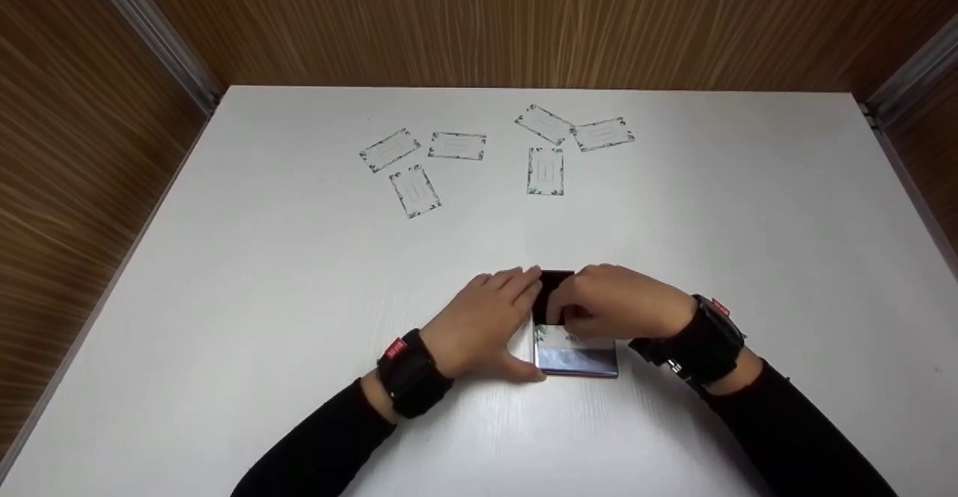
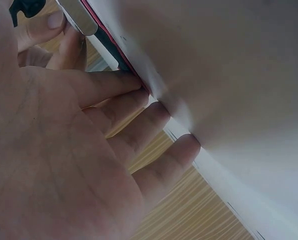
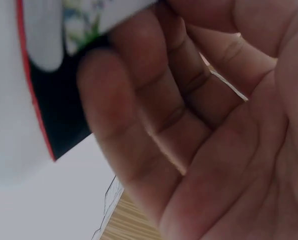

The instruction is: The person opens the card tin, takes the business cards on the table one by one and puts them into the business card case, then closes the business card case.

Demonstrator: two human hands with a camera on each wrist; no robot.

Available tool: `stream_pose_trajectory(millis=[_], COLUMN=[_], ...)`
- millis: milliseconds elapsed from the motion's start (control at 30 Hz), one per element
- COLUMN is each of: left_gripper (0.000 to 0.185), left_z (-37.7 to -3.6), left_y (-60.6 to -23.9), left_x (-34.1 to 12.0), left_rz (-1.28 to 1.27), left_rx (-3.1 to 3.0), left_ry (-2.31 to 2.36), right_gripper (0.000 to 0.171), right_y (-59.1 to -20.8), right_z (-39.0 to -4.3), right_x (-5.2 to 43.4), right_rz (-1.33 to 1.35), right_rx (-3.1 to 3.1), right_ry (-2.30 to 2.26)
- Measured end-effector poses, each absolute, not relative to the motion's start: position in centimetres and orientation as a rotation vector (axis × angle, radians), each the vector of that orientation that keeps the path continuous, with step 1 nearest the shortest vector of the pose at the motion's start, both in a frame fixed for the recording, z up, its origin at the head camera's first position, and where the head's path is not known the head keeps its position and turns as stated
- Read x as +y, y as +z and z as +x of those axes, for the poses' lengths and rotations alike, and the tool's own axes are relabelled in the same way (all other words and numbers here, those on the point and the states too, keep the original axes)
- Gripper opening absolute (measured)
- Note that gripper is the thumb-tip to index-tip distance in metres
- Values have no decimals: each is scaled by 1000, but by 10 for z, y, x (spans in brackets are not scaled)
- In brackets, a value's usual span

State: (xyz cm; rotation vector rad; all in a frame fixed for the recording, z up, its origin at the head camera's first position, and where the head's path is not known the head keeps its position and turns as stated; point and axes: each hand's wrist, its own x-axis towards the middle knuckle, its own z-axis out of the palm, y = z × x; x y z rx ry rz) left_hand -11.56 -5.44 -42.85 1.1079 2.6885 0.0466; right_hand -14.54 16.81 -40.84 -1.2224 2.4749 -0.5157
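Observation:
A flat black card case (image 1: pixel 554 284) with a red edge and a shiny silver part (image 1: pixel 576 362) lies on the table. My left hand (image 1: pixel 486 325) rests along its left side, fingers fairly straight, the fingertips by the upper left edge and the thumb at the lower left corner. Above the case, my right hand (image 1: pixel 617 302) has curled fingers pinching a white card (image 1: pixel 552 334) with a green leaf print. The card lies over the black surface, beside the silver part; the hand hides much of it. In the right wrist view, leaves show on the card (image 3: pixel 106 17) near the fingertips.
Several leaf-bordered white cards lie farther back in two loose groups, including one left card (image 1: pixel 415 191) and one right card (image 1: pixel 545 171). The white table (image 1: pixel 262 295) ends at a wood-grain panel (image 1: pixel 486 25), with side panels left and right.

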Motion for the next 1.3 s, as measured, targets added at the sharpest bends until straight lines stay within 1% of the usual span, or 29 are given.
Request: stream_pose_trajectory(millis=[267, 433, 733, 1033, 1300], left_gripper=[117, 118, 116, 118, 117], left_z=[-115, -115, -115, -115, -115], left_y=[-430, -429, -429, -429, -427], left_x=[-55, -55, -55, -54, -54], left_rz=[1111, 1103, 1102, 1098, 1108], left_rx=[2687, 2680, 2686, 2683, 2679], left_ry=[31, 38, 53, 37, 23], right_gripper=[20, 18, 24, 21, 13], right_y=[-409, -408, -408, -411, -410], right_z=[-143, -142, -141, -144, -147], right_x=[166, 165, 165, 165, 166], right_rz=[-1244, -1208, -1150, -1169, -1174], right_rx=[2455, 2453, 2437, 2425, 2477], right_ry=[-499, -471, -520, -500, -559])
